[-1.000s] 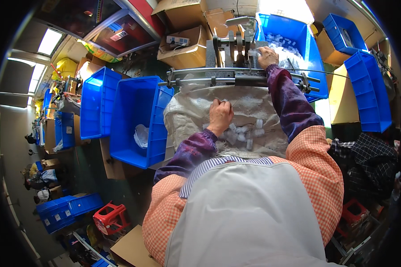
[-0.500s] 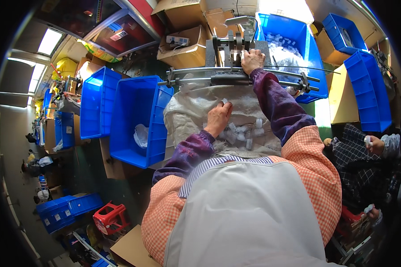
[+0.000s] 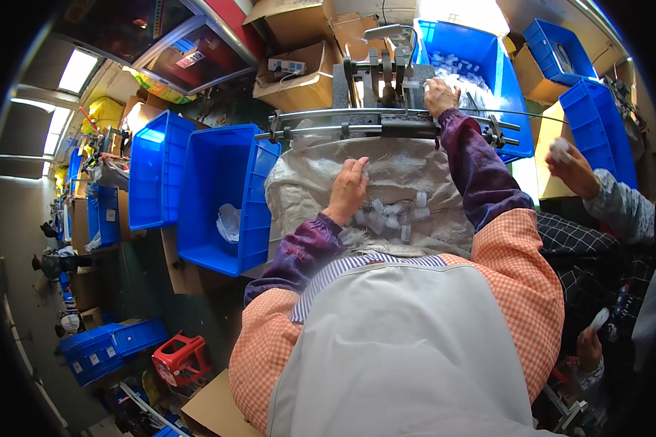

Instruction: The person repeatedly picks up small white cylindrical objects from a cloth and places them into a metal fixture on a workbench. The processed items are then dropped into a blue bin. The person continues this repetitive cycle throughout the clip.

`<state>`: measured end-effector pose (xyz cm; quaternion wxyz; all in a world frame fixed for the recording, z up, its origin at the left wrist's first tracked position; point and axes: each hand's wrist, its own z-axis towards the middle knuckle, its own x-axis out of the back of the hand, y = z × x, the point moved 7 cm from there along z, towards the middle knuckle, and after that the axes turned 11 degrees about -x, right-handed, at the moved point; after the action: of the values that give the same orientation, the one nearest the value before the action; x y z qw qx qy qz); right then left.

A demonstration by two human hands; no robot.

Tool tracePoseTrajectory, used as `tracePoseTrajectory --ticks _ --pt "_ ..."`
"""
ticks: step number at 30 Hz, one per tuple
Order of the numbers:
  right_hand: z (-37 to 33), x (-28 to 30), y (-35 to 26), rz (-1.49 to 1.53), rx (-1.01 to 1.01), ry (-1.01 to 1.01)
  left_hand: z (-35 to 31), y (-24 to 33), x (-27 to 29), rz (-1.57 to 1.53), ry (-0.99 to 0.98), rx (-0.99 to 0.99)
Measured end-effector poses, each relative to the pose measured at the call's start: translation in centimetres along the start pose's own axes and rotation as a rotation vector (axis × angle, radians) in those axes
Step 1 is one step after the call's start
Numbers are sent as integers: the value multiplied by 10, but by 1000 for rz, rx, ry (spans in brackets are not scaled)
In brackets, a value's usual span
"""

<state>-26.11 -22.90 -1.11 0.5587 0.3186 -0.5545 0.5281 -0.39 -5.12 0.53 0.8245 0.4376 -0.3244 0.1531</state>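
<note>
On a cloth-covered lap area, my left hand (image 3: 348, 191) has its fingers pinched together, with a bit of a small white plastic piece showing at the fingertips. Below and right of it, several white ribbed plastic pieces (image 3: 393, 215) lie loose on the pale cloth (image 3: 306, 178). My right hand (image 3: 442, 96) is bent at the right side of a small bench machine (image 3: 379, 76), beyond two horizontal metal rods (image 3: 328, 130). A pale ribbed piece (image 3: 413, 84) sits by its fingertips; whether the hand grips it is hard to see.
A blue bin (image 3: 474, 69) of white pieces stands behind my right hand. Another blue bin (image 3: 222, 197) with a plastic bag is at left. Cardboard boxes (image 3: 295, 76) stand beyond the machine. At right, a co-worker's hand (image 3: 572, 171) holds a white piece close to my right arm.
My right hand has moved right, away from the machine's middle toward the bin. My left hand has shifted slightly left. The co-worker's hand has come up and nearer the blue bin at right.
</note>
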Motion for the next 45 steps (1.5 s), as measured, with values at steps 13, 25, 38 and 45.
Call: tracePoseTrajectory --ticks 13,25,38,45 --pt "-108 98 -4 1092 48 -1181 0 10 5 -76 53 -51" --pt "-86 146 -24 571 676 -668 8 19 13 -104 19 -58" --pt "-87 108 9 1193 389 -520 110 99 -3 -185 54 -185" --pt "-92 138 3 562 689 -23 127 111 -10 -135 55 -232"
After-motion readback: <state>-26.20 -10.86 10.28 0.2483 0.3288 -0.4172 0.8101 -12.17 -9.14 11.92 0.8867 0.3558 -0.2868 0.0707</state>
